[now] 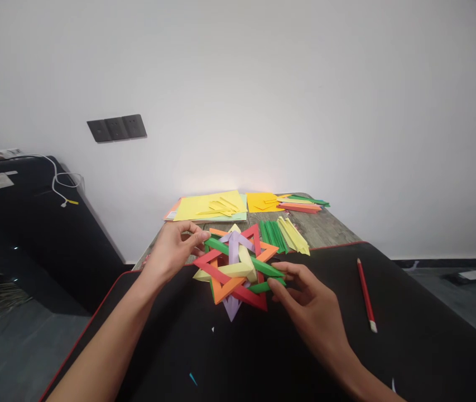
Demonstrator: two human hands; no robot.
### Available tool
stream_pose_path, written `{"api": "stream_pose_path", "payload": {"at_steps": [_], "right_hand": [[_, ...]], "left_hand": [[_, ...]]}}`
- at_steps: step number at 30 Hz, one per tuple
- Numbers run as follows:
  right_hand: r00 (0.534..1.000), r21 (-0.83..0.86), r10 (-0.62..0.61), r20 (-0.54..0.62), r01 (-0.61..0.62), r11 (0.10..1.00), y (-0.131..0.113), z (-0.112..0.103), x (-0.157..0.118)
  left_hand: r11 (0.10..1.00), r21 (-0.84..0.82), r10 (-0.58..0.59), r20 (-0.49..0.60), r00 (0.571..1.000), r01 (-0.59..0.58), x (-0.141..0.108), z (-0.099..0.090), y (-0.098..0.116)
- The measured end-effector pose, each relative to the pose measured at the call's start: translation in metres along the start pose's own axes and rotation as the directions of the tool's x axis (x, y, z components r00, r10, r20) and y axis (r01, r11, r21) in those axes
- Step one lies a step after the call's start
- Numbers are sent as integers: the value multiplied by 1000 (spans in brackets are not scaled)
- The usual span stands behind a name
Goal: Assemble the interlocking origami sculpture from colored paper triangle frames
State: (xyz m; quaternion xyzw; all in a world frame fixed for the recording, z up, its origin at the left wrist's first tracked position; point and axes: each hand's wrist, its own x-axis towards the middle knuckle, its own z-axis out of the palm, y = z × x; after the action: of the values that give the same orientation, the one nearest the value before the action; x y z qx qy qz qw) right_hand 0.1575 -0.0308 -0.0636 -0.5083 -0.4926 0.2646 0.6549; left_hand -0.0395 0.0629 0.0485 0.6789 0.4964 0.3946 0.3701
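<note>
Pinching the star at its upper left: left hand, thumb and forefinger drawn narrow. Right hand: thumb and forefinger narrow about the green tips at lower right; how firmly they press, the picture hardly shows.

Star: one, paper, many-coloured, held between the hands above the near part of the table, black mat below. Its long green bar slants from the left fingertips down toward the right ones; both hands equally near, at opposite sides.

Just beyond, to the right: green strips, side by side; pale strips beside them. Farther: yellow sheets, loose yellow pieces on top; mixed strips.

Right of the right hand, apart: red pencil, point away. Nearer the body: blue scrap.
</note>
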Motion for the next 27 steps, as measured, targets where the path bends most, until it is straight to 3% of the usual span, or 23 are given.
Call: {"api": "stream_pose_path", "payload": {"at_steps": [6,12,15,19,23,27], "right_hand": [[998,-20,-49,26,49,999,-1,-2,1],[998,-111,-55,42,59,992,0,-6,0],[997,-167,-48,58,57,984,3,-12,-1],[996,-262,-64,69,80,962,7,-20,-5],[990,-329,-112,84,133,935,15,-29,-8],[979,-442,-132,159,190,877,14,-53,1]], "left_hand": [[999,12,39,-58,998,-39,-1,5,0],[979,-157,122,-63,991,-130,6,9,-7],[978,-184,116,76,990,-100,8,6,-8],[976,-216,88,307,948,-21,8,1,-8],[971,-224,158,366,917,-78,4,7,-7],[971,-190,209,380,901,-145,-6,17,1]]}}
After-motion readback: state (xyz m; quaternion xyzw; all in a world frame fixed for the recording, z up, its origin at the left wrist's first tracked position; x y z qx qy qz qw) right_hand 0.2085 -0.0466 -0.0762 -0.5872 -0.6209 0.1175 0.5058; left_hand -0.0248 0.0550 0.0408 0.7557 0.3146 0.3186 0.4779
